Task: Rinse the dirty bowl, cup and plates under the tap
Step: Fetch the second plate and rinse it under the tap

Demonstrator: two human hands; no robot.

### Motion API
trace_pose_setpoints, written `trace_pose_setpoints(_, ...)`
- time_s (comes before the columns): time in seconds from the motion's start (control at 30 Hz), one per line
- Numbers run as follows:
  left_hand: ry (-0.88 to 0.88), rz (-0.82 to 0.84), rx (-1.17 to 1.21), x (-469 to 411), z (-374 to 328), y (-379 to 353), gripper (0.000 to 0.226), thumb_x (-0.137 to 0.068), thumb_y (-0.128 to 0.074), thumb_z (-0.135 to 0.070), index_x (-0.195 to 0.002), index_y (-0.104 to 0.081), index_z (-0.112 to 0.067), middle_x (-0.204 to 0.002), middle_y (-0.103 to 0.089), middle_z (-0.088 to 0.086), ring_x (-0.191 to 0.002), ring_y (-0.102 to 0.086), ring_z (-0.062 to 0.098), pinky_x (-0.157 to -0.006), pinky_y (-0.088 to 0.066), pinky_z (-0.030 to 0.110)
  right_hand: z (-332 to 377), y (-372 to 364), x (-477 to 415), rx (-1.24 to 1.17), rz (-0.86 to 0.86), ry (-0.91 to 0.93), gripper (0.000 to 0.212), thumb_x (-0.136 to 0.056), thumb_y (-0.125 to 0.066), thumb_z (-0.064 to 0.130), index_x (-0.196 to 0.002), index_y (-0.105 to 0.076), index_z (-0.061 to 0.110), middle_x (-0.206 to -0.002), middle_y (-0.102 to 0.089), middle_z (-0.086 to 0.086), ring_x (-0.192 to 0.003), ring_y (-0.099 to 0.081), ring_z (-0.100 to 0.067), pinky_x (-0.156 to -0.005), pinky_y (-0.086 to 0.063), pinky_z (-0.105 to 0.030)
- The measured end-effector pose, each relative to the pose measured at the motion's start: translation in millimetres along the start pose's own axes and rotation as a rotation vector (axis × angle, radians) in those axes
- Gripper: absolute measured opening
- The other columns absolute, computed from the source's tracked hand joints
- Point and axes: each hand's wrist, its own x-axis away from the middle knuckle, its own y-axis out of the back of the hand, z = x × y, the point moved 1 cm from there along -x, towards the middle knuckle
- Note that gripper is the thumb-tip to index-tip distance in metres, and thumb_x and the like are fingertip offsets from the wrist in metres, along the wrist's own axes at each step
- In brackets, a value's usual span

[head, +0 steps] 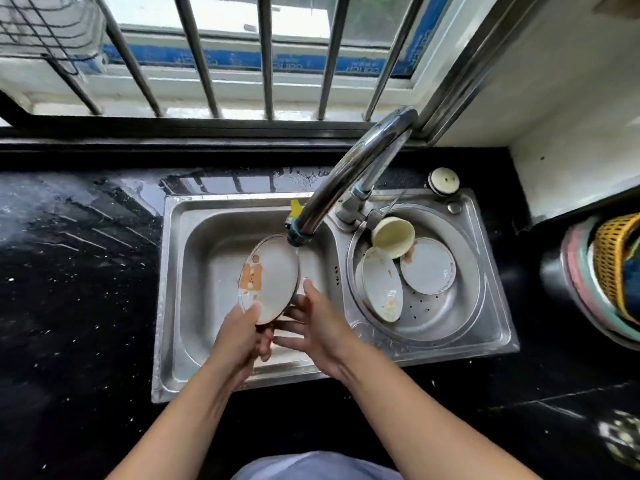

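Note:
A white plate with an orange bear print [272, 277] is held tilted in the left sink basin [201, 244], just under the spout of the chrome tap [346, 178]. My left hand [239, 337] grips its lower rim, thumb on the face. My right hand [318, 327] supports the plate from behind and at its right edge, fingers spread. In the round right basin [464, 306] lie a stained white plate [382, 284], another white plate [429, 265] and a cream cup [393, 237] on its side.
Black speckled counter [76, 271] surrounds the steel sink and is wet behind it. A barred window stands beyond. A yellow basket in stacked coloured basins [613, 271] sits at the right edge. A round cream cap [444, 180] is behind the right basin.

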Motion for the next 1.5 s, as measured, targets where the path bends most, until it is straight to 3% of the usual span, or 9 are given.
trace_pose_setpoints(0.13, -0.179, -0.071, -0.392, -2, -3, -4, 0.032, -0.094, -0.034, -0.025, -0.112, -0.057, -0.012, -0.056, -0.068, 0.015, -0.036, -0.058, 0.032, -0.043, -0.05, 0.034, 15, 28, 7, 0.24, -0.184, 0.114, 0.048, -0.092, -0.055, 0.058, -0.117, -0.061, 0.017, -0.114, -0.067, -0.008, -0.102, -0.07, -0.024, -0.074, -0.066, -0.041)
trace_pose_setpoints(0.27, -0.274, -0.09, -0.576, 12, 1, -18, 0.019, -0.085, -0.038, -0.033, -0.099, -0.049, -0.026, -0.058, -0.075, 0.015, -0.045, -0.071, 0.035, -0.066, -0.059, 0.048, 23, 66, 9, 0.552, -0.35, 0.174, 0.021, -0.088, -0.057, 0.041, -0.098, -0.062, 0.024, -0.091, -0.061, 0.0, -0.061, -0.075, -0.026, -0.042, -0.055, -0.027)
trace_pose_setpoints(0.63, 0.0, 0.203, -0.48, 28, 44, -138, 0.027, -0.11, -0.04, -0.021, -0.102, -0.057, -0.002, -0.065, -0.072, 0.025, -0.035, -0.056, 0.029, -0.038, -0.047, 0.029, 49, 217, 41, 0.778, -0.478, 0.109, 0.024, -0.088, -0.05, 0.02, -0.066, -0.056, 0.011, -0.053, -0.068, -0.012, -0.044, -0.071, -0.024, -0.034, -0.04, -0.016)
trace_pose_setpoints(0.8, 0.017, 0.235, -0.785, 19, 69, -215, 0.048, -0.109, -0.039, -0.03, -0.072, -0.058, -0.005, -0.045, -0.06, 0.01, -0.03, -0.051, 0.024, -0.035, -0.042, 0.024, 59, 286, 60, 0.848, -0.578, -0.022, 0.018, -0.088, -0.045, 0.009, -0.088, -0.061, 0.002, -0.058, -0.07, -0.017, -0.032, -0.063, -0.014, -0.033, -0.039, -0.013)
trace_pose_setpoints(0.97, -0.007, 0.197, -1.218, -7, 71, -277, 0.052, -0.105, -0.045, -0.033, -0.096, -0.074, 0.009, -0.097, -0.076, 0.032, -0.097, -0.074, 0.043, -0.085, -0.057, 0.039, 70, 332, 51, 0.956, -0.582, -0.154, 0.017, -0.087, -0.041, 0.002, -0.085, -0.059, 0.003, -0.051, -0.069, -0.011, -0.029, -0.059, -0.012, -0.04, -0.047, -0.019)
trace_pose_setpoints(1.07, 0.1, 0.191, -1.303, -16, 73, -296, 0.05, -0.102, -0.046, -0.034, -0.119, -0.068, 0.007, -0.119, -0.073, 0.028, -0.11, -0.07, 0.041, -0.085, -0.051, 0.035, 79, 344, 36, 1.004, -0.578, -0.187, 0.019, -0.087, -0.045, 0.003, -0.071, -0.054, 0.005, -0.034, -0.058, -0.001, -0.024, -0.054, -0.009, -0.039, -0.042, -0.016)
trace_pose_setpoints(1.23, 0.326, 0.169, -1.086, -22, 84, -306, 0.033, -0.092, -0.044, -0.009, -0.064, -0.06, -0.003, -0.037, -0.055, 0.005, -0.027, -0.049, 0.016, -0.038, -0.037, 0.016, 85, 349, 10, 1.071, -0.536, -0.228, 0.021, -0.089, -0.05, 0.002, -0.07, -0.059, 0.005, -0.03, -0.055, 0.001, -0.02, -0.049, -0.01, -0.031, -0.034, -0.009)
trace_pose_setpoints(1.43, 0.354, 0.087, -1.026, -39, 93, -309, 0.036, -0.091, -0.043, 0.001, -0.057, -0.055, -0.005, -0.033, -0.046, 0.004, -0.023, -0.038, 0.014, -0.035, -0.032, 0.011, 77, 355, -7, 1.137, -0.505, -0.182, 0.019, -0.084, -0.054, 0.001, -0.093, -0.071, 0.0, -0.089, -0.074, -0.016, -0.07, -0.074, -0.026, -0.057, -0.055, -0.026)
trace_pose_setpoints(1.5, 0.347, 0.079, -1.065, -44, 95, -309, 0.036, -0.096, -0.047, -0.003, -0.061, -0.054, -0.007, -0.04, -0.051, 0.003, -0.029, -0.044, 0.015, -0.034, -0.033, 0.013, 74, 357, -8, 1.171, -0.518, -0.186, 0.011, -0.079, -0.058, -0.005, -0.084, -0.066, 0.001, -0.069, -0.07, -0.01, -0.05, -0.069, -0.022, -0.042, -0.049, -0.021)
